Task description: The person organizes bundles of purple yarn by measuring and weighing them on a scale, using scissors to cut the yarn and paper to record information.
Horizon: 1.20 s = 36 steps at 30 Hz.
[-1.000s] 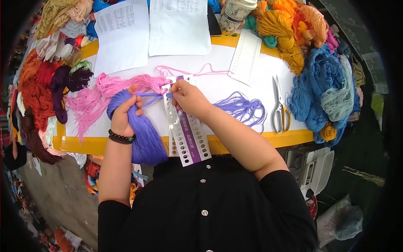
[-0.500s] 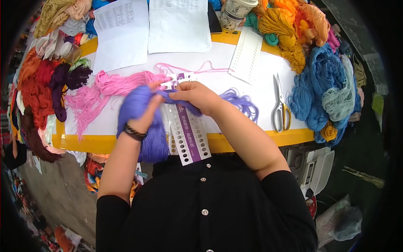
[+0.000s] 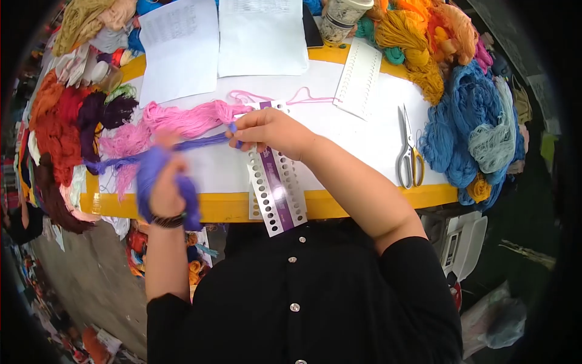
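Observation:
My left hand (image 3: 166,193) is smeared by motion, with a skein of purple thread (image 3: 145,176) bunched around it. From the skein's area a stretched bundle of purple strands (image 3: 203,142) leads to my right hand (image 3: 276,132), whose fingers pinch its end. Beneath the right hand lies a white and purple thread card (image 3: 280,193) with rows of holes along both edges, its lower end jutting past the table edge. Another card shows partly under it. Pink thread (image 3: 191,118) lies behind the purple strands, reaching the card's top.
Scissors (image 3: 407,151) and a white holed card (image 3: 359,79) lie to the right. Printed sheets (image 3: 260,42) and a patterned cup (image 3: 339,21) are at the back. Blue skeins (image 3: 467,109), orange skeins (image 3: 406,36) and red skeins (image 3: 54,133) crowd the table's sides.
My left hand has moved left and down with the purple skein, away from my right hand. The purple strands now stretch out leftward across the pink thread. The right hand stays near the card's top.

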{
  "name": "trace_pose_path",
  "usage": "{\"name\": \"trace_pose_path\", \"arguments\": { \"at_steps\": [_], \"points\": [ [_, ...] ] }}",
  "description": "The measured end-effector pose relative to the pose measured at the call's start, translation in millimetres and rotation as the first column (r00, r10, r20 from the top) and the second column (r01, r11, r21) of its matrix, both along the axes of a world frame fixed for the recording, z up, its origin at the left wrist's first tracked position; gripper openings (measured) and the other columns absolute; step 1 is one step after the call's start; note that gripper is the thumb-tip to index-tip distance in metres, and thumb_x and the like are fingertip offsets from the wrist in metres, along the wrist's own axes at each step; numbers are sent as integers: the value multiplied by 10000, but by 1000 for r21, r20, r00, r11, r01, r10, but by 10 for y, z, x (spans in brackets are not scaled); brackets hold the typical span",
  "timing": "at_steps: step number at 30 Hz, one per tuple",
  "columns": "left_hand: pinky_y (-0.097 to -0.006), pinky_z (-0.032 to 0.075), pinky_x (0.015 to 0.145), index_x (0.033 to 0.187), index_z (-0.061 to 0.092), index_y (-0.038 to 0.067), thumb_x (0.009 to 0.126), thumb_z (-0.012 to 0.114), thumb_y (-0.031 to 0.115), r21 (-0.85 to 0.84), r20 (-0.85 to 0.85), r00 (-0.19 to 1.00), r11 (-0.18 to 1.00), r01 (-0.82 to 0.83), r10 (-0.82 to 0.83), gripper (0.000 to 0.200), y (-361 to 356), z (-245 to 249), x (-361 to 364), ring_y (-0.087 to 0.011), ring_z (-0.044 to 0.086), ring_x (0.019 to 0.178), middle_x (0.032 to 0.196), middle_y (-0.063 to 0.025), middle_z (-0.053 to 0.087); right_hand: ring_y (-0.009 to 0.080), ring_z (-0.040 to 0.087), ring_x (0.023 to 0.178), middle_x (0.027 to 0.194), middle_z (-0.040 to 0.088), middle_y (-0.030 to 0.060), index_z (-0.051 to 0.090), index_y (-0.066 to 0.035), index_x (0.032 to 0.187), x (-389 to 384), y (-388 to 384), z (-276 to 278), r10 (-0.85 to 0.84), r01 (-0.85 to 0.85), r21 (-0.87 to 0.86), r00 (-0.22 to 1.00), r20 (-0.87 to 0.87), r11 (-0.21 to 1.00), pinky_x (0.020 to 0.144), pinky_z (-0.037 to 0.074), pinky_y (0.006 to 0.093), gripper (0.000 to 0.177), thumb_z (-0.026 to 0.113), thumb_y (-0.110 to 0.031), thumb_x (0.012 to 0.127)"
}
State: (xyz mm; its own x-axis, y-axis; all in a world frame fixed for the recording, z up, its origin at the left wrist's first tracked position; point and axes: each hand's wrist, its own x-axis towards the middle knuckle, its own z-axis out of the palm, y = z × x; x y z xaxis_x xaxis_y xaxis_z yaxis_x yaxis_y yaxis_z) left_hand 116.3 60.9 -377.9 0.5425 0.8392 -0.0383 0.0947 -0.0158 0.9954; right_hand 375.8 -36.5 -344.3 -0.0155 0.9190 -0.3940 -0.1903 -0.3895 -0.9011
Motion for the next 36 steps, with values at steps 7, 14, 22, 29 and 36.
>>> {"name": "trace_pose_path", "arguments": {
  "at_steps": [7, 14, 22, 29, 36],
  "points": [
    [-329, 410, 956, 1351, 416, 2, 833, 641, 115, -35, -107, 963, 969, 244, -247, 575, -117, -226, 727, -204, 543, 1094, 1184, -104, 569, 252, 626, 641, 812, 693, 52, 711, -147, 1042, -38, 73, -229, -63, -309, 240, 488, 870, 920, 671, 523, 343, 265, 648, -141, 785],
    [-359, 428, 927, 1397, 322, -30, 716, 761, 300, 178, -598, 767, 895, 409, -232, 875, -168, 90, 867, -287, 556, 1071, 1173, -200, 557, 263, 593, 825, 866, 625, 77, 652, -59, 822, 39, 99, -471, -305, -272, 587, 649, 697, 763, 760, 490, 359, 75, 660, -64, 748],
    [-339, 457, 693, 1147, 516, 17, 692, 797, 354, 347, -530, 840, 874, 341, -118, 632, -121, -48, 866, -199, 535, 730, 785, -74, 543, 54, 518, 779, 845, 571, -3, 548, -55, 1024, 168, -44, -532, -139, 107, 213, 980, 141, 971, 703, 431, 223, 171, 606, -25, 865],
    [-410, 472, 719, 948, 570, 45, 706, 744, 281, 442, -685, 728, 775, 451, -33, 380, -190, 27, 987, -341, 604, 835, 849, -169, 610, 270, 619, 671, 758, 642, 106, 677, -135, 992, -49, -3, -561, -328, -289, 524, 520, 789, 801, 594, 497, 372, 245, 695, -129, 747],
    [-315, 449, 882, 1300, 486, 22, 845, 634, 217, 525, -483, 868, 832, 179, 118, 517, 55, 105, 526, -192, 586, 959, 1088, -123, 612, 242, 624, 699, 788, 602, 29, 694, -172, 860, -135, 64, -621, -408, -149, 528, 473, 781, 836, 580, 505, 367, 91, 651, -194, 783]
  ]
}}
